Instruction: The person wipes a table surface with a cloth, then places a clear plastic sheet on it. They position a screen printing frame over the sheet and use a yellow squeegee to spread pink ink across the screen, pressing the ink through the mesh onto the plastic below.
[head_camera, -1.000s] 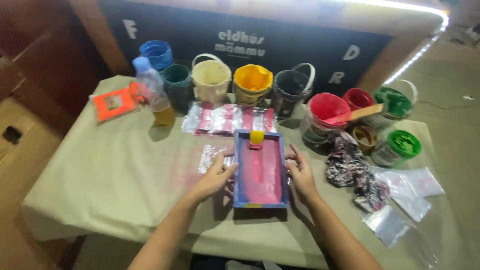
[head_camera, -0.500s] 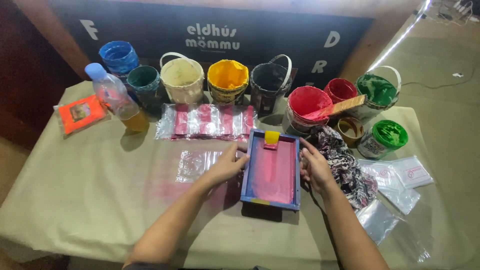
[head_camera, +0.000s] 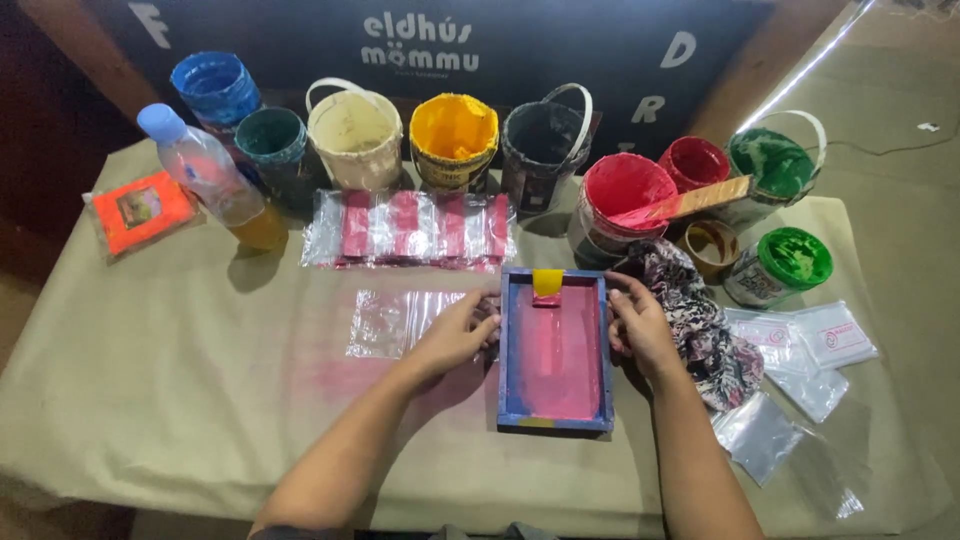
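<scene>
Two hands, left hand (head_camera: 455, 335) and right hand (head_camera: 640, 325), clasping blue printing frame (head_camera: 555, 350) sides

Both forearms bare to elbow, no sleeves, hands (head_camera: 455, 335) ungloved, no rings or watch visible.

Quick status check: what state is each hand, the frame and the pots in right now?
left hand: gripping the frame's left edge
right hand: gripping its right edge
printing frame: flat on the table, pink-stained
yellow squeegee: resting at the frame's top end
red paint bucket: open, wooden stick across it
green jar: lidded
plastic bottle: capped, tilted
</scene>
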